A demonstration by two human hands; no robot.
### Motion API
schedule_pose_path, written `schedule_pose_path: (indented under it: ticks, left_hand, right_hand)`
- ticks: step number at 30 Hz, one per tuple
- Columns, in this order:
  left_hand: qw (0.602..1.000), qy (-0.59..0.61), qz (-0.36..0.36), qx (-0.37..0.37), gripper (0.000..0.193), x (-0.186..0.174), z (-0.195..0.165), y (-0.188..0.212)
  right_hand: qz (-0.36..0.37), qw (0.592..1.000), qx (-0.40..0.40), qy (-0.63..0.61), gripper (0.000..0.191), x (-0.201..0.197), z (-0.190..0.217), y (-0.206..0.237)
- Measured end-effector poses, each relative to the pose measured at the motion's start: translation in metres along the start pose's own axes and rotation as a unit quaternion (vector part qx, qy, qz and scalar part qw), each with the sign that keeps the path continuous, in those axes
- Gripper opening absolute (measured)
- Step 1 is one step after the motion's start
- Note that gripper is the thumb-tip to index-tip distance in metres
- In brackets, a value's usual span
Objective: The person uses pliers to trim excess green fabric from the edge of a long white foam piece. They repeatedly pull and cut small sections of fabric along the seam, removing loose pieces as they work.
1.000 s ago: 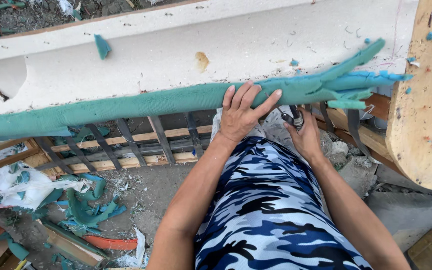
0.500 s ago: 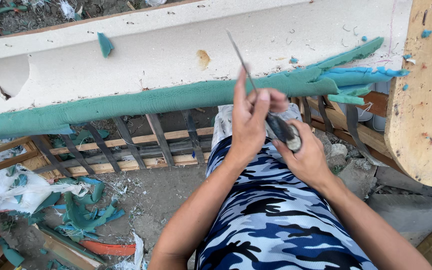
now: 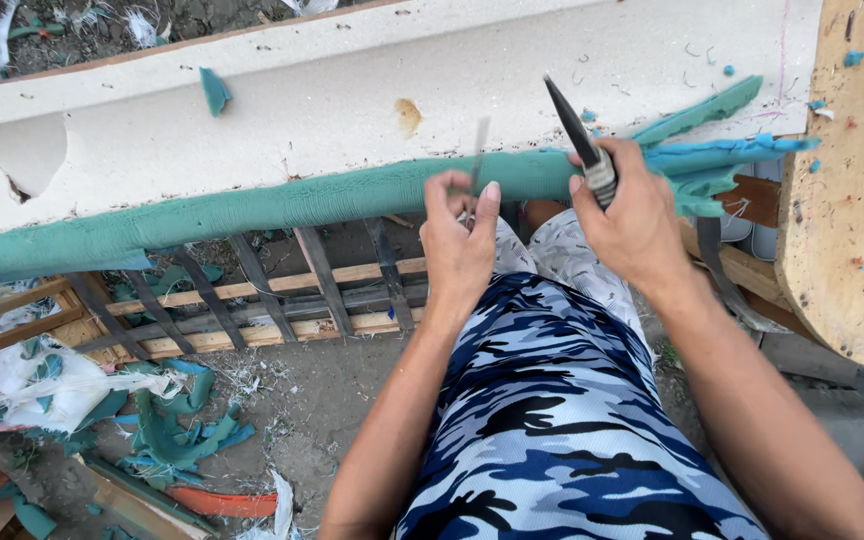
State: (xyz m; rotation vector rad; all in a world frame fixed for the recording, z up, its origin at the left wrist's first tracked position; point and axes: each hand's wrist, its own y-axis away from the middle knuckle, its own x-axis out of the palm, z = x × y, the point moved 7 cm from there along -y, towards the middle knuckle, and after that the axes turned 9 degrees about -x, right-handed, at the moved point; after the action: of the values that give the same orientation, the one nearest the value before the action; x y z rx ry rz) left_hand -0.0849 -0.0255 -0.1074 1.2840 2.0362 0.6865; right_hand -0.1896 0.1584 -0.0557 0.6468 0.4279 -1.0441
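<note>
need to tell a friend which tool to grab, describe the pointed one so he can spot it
Find the long white foam slab with the teal fabric roll along its near edge. Toward its right end, the right hand grips a dark pointed tool, tip angled up-left over the foam. Unlike the thin grey sliver pinched by the left hand, it is thick and black.

dark pointed tool (image 3: pixel 572 130) | upright, tilted left | over green piping (image 3: pixel 282 205)

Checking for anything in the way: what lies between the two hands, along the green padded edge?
In the head view, only a bare stretch of the green padded edge lies between the left hand and the right hand.
</note>
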Motion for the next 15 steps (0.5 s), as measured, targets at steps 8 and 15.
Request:
schedule_pose_path:
  ticks: [8,15]
  left_hand:
    - [0.948,0.279,-0.149,-0.047,0.068,0.098,0.089,-0.032]
    - [0.885,0.422,-0.127,-0.149,0.101,0.134,0.115,-0.092]
  right_hand:
    - [-0.098,0.991,-0.087,-0.027,0.033,0.051,-0.093,0.035]
    - [0.066,0.992,0.103,-0.015,0.04,0.047,-0.109,0.003]
